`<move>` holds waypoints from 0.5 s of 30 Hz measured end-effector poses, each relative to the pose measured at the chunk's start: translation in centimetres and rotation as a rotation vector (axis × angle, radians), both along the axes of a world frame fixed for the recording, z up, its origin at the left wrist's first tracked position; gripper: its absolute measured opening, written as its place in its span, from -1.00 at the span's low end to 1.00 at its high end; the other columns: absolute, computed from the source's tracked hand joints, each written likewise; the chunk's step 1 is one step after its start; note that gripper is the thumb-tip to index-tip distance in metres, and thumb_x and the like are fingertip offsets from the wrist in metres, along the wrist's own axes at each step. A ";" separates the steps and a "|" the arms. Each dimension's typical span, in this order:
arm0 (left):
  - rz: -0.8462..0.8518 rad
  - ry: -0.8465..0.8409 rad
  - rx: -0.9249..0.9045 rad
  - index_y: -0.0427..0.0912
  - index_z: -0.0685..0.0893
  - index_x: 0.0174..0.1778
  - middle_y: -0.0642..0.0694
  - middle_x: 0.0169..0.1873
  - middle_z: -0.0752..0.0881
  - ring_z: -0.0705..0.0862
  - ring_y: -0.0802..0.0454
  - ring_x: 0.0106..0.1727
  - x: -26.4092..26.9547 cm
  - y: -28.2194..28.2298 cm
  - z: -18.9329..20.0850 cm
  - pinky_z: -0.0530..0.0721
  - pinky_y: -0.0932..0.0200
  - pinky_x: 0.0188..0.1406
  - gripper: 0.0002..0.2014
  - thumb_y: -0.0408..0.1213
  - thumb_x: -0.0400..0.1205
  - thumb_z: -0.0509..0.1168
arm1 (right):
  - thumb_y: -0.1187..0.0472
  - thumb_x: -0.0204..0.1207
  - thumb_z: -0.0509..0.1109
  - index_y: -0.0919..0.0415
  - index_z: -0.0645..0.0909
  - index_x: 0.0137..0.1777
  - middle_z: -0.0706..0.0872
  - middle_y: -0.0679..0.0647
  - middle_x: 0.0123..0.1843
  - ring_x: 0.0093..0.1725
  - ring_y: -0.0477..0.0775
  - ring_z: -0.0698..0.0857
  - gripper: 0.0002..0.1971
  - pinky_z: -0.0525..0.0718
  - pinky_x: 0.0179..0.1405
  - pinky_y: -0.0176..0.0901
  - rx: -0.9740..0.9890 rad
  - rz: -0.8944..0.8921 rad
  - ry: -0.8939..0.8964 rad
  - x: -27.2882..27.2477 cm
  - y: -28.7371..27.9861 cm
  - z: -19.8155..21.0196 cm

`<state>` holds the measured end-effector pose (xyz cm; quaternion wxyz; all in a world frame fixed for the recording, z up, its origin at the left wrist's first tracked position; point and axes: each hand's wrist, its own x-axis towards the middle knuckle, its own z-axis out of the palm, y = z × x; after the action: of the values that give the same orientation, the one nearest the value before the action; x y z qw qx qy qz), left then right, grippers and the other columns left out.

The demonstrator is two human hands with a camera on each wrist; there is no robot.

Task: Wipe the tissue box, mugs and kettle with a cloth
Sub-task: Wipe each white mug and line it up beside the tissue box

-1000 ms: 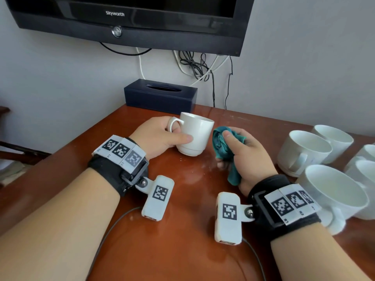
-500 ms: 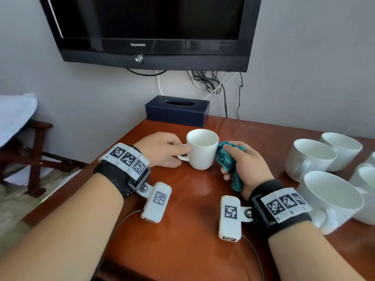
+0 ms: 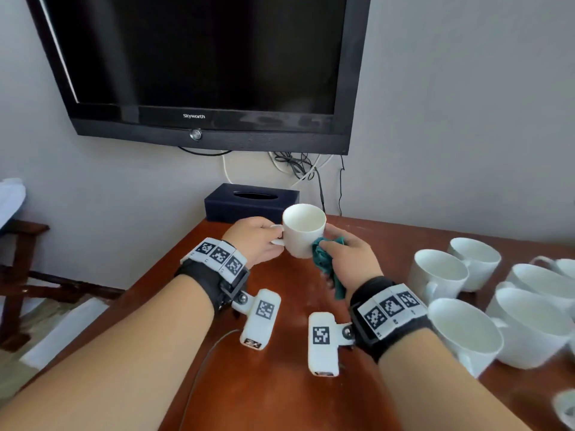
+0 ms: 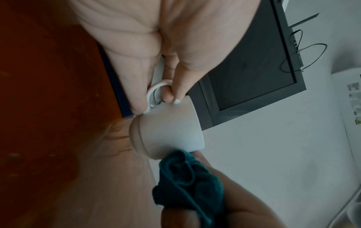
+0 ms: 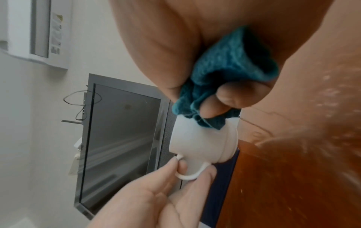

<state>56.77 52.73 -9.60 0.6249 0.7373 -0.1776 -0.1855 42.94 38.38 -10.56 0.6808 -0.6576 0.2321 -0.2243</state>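
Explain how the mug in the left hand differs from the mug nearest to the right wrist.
The held mug is lifted off the table, gripped by its handle in the left hand; the near mug stands on the table, untouched. The right hand presses a teal cloth against the held mug's side; no cloth touches the near mug. Both are white, upright and look empty.
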 end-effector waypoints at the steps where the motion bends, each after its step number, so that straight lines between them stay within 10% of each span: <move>1: -0.001 0.025 -0.042 -0.25 0.82 0.05 -0.27 0.02 0.87 0.87 -0.17 0.13 0.5 -1.1 0.2 0.80 -0.22 0.29 -0.90 -0.30 0.70 0.48 | 0.31 0.73 0.29 -0.20 0.62 0.46 0.76 0.18 -0.30 -0.57 0.03 0.57 -0.56 0.52 -0.59 -0.20 -0.011 -0.027 0.013 0.8 -0.6 0.3; 6: -0.068 0.016 -0.023 -0.33 0.75 0.20 -0.33 0.14 0.82 0.82 -0.23 0.18 4.0 -6.2 0.6 0.78 -0.15 0.32 -0.83 -0.39 0.71 0.44 | 0.35 0.67 0.29 -0.01 0.65 0.46 0.70 0.19 -0.41 -0.65 0.08 0.53 -0.57 0.50 -0.56 -0.19 -0.053 -0.115 0.100 4.8 -3.7 0.7; 10: -0.183 -0.371 0.361 -0.04 0.69 0.44 -0.11 0.41 0.71 0.61 -0.17 0.51 7.1 -9.7 -0.5 0.57 0.07 0.50 -0.64 -0.05 0.76 0.30 | 0.40 0.62 0.27 0.23 0.67 0.32 0.60 0.15 -0.52 -0.70 0.06 0.46 -0.67 0.42 -0.65 -0.26 -0.052 -0.172 0.192 6.6 -6.2 1.2; 15: -0.323 -0.797 0.660 -0.03 0.67 0.44 -0.07 0.23 0.75 0.66 -0.13 0.38 9.5 -13.4 -1.1 0.63 0.02 0.34 -0.62 0.01 0.77 0.21 | 0.31 0.64 0.34 0.27 0.67 0.27 0.69 0.24 -0.37 -0.68 0.09 0.55 -0.77 0.46 -0.67 -0.26 -0.137 -0.218 0.308 8.6 -8.6 0.9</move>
<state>66.31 39.35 -10.72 0.2080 0.8708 -0.4443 -0.0312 51.54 29.77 -9.66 0.5627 -0.6997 0.3875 -0.2088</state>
